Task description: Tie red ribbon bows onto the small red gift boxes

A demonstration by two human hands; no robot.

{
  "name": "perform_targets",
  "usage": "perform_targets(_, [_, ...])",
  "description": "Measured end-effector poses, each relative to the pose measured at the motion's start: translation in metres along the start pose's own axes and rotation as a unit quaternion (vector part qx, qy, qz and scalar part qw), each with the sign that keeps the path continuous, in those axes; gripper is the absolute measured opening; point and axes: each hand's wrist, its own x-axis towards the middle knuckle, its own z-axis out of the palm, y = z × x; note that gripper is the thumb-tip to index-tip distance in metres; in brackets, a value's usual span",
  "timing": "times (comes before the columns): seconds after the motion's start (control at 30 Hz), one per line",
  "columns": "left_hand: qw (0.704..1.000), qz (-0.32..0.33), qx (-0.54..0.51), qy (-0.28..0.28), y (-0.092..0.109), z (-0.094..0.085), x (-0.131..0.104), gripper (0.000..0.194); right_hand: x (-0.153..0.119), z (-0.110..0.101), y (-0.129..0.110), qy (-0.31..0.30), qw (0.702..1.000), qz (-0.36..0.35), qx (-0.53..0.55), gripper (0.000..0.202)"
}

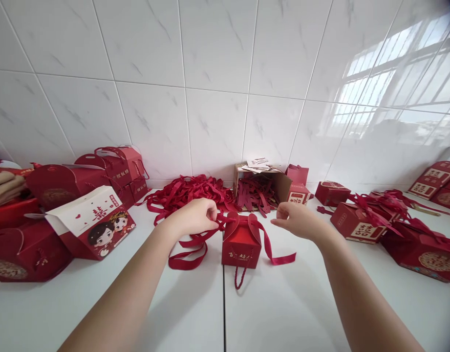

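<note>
A small red gift box [241, 247] stands upright on the white table, its rope handle hanging down in front. Red ribbon [267, 239] passes through the top flaps; one tail lies to the right, while the longer part curls in loops on the left. Pinched at the box's upper left, my left hand [199, 216] has the ribbon between its fingers. To the right of the box, my right hand [293, 220] is held a little above the table, thumb and fingers apart, touching nothing.
Behind the box lie a heap of red ribbon [195, 190] and an open carton [282, 185] of red strips. Red boxes [67, 183] stack at left, beside a white-topped box [87, 210] and another person's hand [5, 188]. Beribboned boxes [360, 222] stand at right, before a tiled wall.
</note>
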Motion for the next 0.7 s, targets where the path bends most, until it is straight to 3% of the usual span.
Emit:
perform_targets(0.07, [0.997, 0.021, 0.017, -0.067, 0.003, 0.0, -0.006, 0.013, -0.006, -0.001, -0.006, -0.054, 0.998, -0.04, -0.014, 0.014])
perform_targets(0.17, [0.985, 0.036, 0.059, -0.159, 0.006, 0.007, -0.01, 0.023, -0.013, 0.006, -0.014, -0.184, 0.978, -0.102, -0.008, 0.01])
perform_targets(0.23, [0.974, 0.003, 0.063, -0.219, 0.005, 0.014, -0.009, 0.032, -0.012, 0.015, -0.014, -0.249, 0.964, -0.087, -0.013, 0.02])
perform_targets(0.3, [0.966, -0.048, 0.039, -0.25, 0.001, 0.02, -0.005, 0.043, -0.008, 0.022, -0.01, -0.268, 0.962, -0.046, -0.019, 0.042])
perform_targets(0.37, [0.974, -0.068, 0.008, -0.214, -0.003, 0.021, -0.001, 0.053, -0.004, 0.024, -0.004, -0.231, 0.973, -0.017, -0.015, 0.063])
perform_targets(0.47, [0.996, -0.027, -0.067, -0.056, -0.003, 0.018, 0.003, 0.064, -0.002, 0.017, 0.0, -0.153, 0.987, -0.005, 0.039, 0.075])
perform_targets(0.53, [0.985, 0.02, -0.171, 0.031, 0.002, 0.015, 0.004, 0.072, -0.005, 0.011, -0.003, -0.093, 0.988, -0.018, 0.121, 0.077])
perform_targets(0.6, [0.952, 0.044, -0.298, 0.053, 0.011, 0.013, 0.002, 0.075, -0.009, 0.006, -0.011, -0.038, 0.97, -0.041, 0.236, 0.074])
perform_targets(0.7, [0.896, 0.055, -0.438, 0.049, 0.021, 0.01, 0.001, 0.062, -0.013, 0.004, -0.024, -0.018, 0.899, -0.091, 0.428, 0.058])
